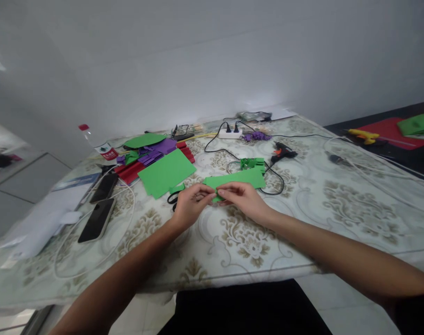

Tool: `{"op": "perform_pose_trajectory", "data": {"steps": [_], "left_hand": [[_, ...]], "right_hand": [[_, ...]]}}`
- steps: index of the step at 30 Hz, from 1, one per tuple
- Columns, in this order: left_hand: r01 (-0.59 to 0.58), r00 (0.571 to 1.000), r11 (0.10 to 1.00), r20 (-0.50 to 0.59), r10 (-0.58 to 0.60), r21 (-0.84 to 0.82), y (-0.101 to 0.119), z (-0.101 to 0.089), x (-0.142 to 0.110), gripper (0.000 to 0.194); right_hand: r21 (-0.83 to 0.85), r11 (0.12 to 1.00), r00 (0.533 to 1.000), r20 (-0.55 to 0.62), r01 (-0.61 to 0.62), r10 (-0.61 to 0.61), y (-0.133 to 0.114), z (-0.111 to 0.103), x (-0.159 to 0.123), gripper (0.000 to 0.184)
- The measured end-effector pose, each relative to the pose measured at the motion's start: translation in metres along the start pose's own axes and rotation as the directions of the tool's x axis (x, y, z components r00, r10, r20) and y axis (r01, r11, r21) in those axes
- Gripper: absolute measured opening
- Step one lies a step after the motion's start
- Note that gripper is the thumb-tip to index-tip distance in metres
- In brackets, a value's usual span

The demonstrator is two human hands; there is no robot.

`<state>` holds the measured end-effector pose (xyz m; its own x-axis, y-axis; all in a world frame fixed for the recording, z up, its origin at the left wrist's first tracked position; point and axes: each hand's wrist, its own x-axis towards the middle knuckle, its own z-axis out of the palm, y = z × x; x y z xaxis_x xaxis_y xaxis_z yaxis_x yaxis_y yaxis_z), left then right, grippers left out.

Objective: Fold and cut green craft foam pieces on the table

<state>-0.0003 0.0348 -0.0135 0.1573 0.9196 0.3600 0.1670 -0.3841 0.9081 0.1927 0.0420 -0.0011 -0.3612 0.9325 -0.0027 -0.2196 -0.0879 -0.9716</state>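
Observation:
My left hand (194, 202) and my right hand (238, 197) meet near the middle of the table, fingertips pinched together on a small green piece (217, 198), paper or foam by its look. Most of that piece is hidden by my fingers. Just beyond them lies a long green strip (239, 177). Beside my left hand are the black handles of scissors (173, 197), partly covered by the hand. A larger green sheet (168, 172) lies to the left, and a bunch of fringed green pieces (252, 164) sits behind the strip.
Red, purple and green sheets (156, 151) are piled at the back left near a bottle (105, 149). Two phones (97, 219) lie left beside a white cable. A black glue gun (283, 151), a power strip (230, 134) and cords occupy the back right. A yellow glue gun (363, 136) lies far right.

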Motion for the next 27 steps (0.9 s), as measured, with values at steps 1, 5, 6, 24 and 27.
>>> {"op": "perform_pose_trajectory", "data": {"steps": [1, 5, 6, 24, 27], "left_hand": [[-0.004, 1.000, 1.000, -0.001, 0.004, -0.002, 0.000, 0.000, 0.000, 0.020], [-0.014, 1.000, 1.000, 0.000, 0.014, -0.006, 0.002, 0.001, 0.000, 0.018], [-0.015, 1.000, 1.000, 0.001, 0.015, -0.002, 0.003, 0.001, 0.000, 0.018], [-0.024, 1.000, 1.000, -0.007, 0.024, -0.017, 0.002, 0.001, 0.001, 0.019], [-0.016, 1.000, 0.999, -0.011, 0.016, -0.032, 0.001, 0.001, 0.001, 0.020]], "right_hand": [[0.012, 1.000, 1.000, -0.001, -0.013, 0.013, -0.001, 0.001, 0.000, 0.037], [0.005, 0.999, 0.999, -0.007, -0.033, 0.033, -0.004, 0.002, -0.001, 0.039], [-0.004, 0.999, 0.999, -0.003, -0.032, 0.032, -0.004, 0.001, -0.001, 0.039], [0.023, 1.000, 1.000, 0.003, 0.018, -0.018, 0.005, -0.003, 0.003, 0.039], [0.040, 0.999, 1.000, 0.022, -0.009, 0.008, 0.008, -0.003, 0.003, 0.042]]}}
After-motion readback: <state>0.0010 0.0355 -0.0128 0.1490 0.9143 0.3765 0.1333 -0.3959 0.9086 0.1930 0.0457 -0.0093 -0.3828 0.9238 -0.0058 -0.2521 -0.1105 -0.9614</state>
